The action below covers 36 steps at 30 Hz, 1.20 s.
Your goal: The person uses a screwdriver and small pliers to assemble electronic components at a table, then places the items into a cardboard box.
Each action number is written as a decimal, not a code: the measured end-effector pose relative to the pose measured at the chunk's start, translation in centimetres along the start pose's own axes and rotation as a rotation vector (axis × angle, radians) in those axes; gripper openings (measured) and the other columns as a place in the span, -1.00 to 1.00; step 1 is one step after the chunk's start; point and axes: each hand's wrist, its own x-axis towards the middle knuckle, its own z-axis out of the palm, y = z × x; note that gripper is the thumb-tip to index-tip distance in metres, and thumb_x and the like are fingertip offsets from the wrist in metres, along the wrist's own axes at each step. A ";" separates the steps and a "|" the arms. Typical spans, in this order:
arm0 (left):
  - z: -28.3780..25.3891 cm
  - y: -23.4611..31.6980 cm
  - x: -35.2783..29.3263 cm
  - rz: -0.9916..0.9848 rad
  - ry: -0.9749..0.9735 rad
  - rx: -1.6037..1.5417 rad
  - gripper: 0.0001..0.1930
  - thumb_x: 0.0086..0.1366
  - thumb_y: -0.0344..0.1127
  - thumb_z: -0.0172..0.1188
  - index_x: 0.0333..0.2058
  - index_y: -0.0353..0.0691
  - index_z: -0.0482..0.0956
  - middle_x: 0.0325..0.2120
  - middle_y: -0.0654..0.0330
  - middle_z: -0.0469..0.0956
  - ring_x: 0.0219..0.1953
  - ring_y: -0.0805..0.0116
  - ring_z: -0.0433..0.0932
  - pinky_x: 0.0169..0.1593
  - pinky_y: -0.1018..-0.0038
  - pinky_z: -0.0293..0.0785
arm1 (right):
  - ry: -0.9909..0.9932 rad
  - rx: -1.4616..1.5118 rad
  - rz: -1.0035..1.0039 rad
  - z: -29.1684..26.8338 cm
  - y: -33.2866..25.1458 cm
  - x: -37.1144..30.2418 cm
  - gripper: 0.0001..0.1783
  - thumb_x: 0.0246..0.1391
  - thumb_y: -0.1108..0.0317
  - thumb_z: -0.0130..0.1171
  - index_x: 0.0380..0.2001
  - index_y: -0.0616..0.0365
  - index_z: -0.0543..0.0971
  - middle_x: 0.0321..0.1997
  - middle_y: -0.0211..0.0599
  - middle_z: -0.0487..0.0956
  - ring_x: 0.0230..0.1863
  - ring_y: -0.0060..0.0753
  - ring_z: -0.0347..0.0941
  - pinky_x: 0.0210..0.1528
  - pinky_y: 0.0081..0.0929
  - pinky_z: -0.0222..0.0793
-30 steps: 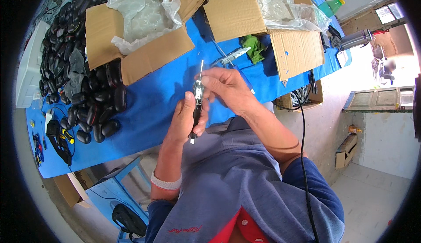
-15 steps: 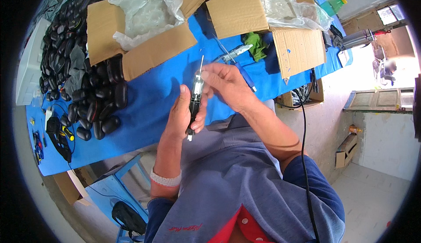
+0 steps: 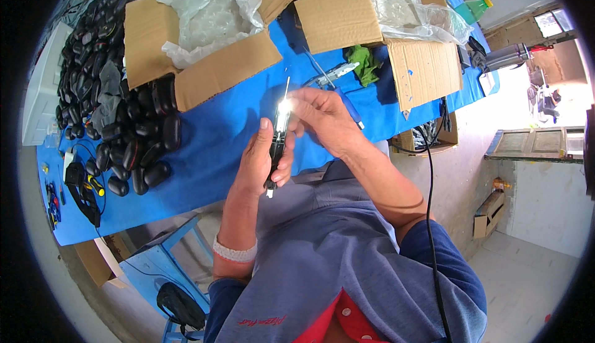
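My left hand (image 3: 255, 164) is wrapped round a slim black device (image 3: 274, 157), held upright above the near edge of the blue-covered table. A thin pale rod sticks up from the device's top, and a small white piece shows at its lower end. Its upper part shines with a bright glare that hides detail. Closed at the upper part of the device is my right hand (image 3: 328, 120), thumb and fingers pinched by the base of the rod. Whatever small part lies between those fingertips is hidden. Just beyond the right hand lies a blue-handled tool (image 3: 349, 109).
Many black rounded cases (image 3: 139, 138) are heaped on the left. Two open cardboard boxes with plastic lining stand at the back, one with a front flap (image 3: 226, 73). A silver tool (image 3: 338, 74) and green cloth (image 3: 364, 67) lie between them. A black cable (image 3: 430, 219) hangs at right.
A bright glare now covers the upper part of the device, where its surface was plainer before. Both hands stay in nearly the same place.
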 end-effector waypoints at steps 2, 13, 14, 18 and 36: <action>0.0 0.0 0.0 0.009 -0.006 0.001 -0.37 0.34 0.32 -0.33 -0.41 -0.19 0.38 -0.80 0.31 0.24 -0.88 0.55 0.16 -0.80 0.57 0.13 | 0.000 -0.005 -0.002 0.1 0.0 0.0 -0.74 0.23 0.28 0.09 -0.18 0.27 0.54 -0.44 -0.41 0.56 -0.46 -0.69 0.42 -0.43 -0.72 0.32; -0.2 -0.1 -0.1 0.010 -0.018 -0.023 -0.37 0.36 0.29 -0.30 -0.40 -0.24 0.38 -0.78 0.29 0.25 -0.85 0.58 0.18 -0.77 0.61 0.18 | -0.023 0.037 0.051 0.0 -0.3 -0.1 -0.73 0.24 0.29 0.05 -0.14 0.27 0.54 -0.44 -0.42 0.55 -0.45 -0.65 0.39 -0.40 -0.67 0.30; -0.2 -0.1 -0.1 0.009 -0.018 -0.019 -0.37 0.36 0.29 -0.30 -0.40 -0.24 0.38 -0.78 0.29 0.25 -0.85 0.58 0.18 -0.76 0.61 0.18 | -0.026 0.030 0.042 0.0 -0.4 -0.1 -0.73 0.24 0.28 0.04 -0.14 0.27 0.54 -0.45 -0.43 0.54 -0.45 -0.65 0.39 -0.40 -0.67 0.30; 0.0 0.0 -0.1 0.010 0.000 0.004 -0.38 0.37 0.27 -0.30 -0.42 -0.24 0.38 -0.79 0.29 0.25 -0.85 0.58 0.19 -0.76 0.61 0.18 | -0.035 0.003 0.028 -0.1 -0.8 -0.2 -0.72 0.25 0.27 0.03 -0.15 0.28 0.55 -0.46 -0.44 0.54 -0.45 -0.66 0.38 -0.40 -0.68 0.28; 0.9 -0.3 -0.1 0.060 0.038 0.218 -0.44 0.40 0.19 -0.25 -0.47 -0.23 0.36 -0.79 0.31 0.27 -0.85 0.58 0.19 -0.77 0.59 0.17 | 0.016 -0.219 -0.041 -0.5 -1.7 -0.3 -0.77 0.17 0.26 0.16 -0.33 0.24 0.60 -0.51 -0.49 0.52 -0.51 -0.73 0.36 -0.48 -0.73 0.27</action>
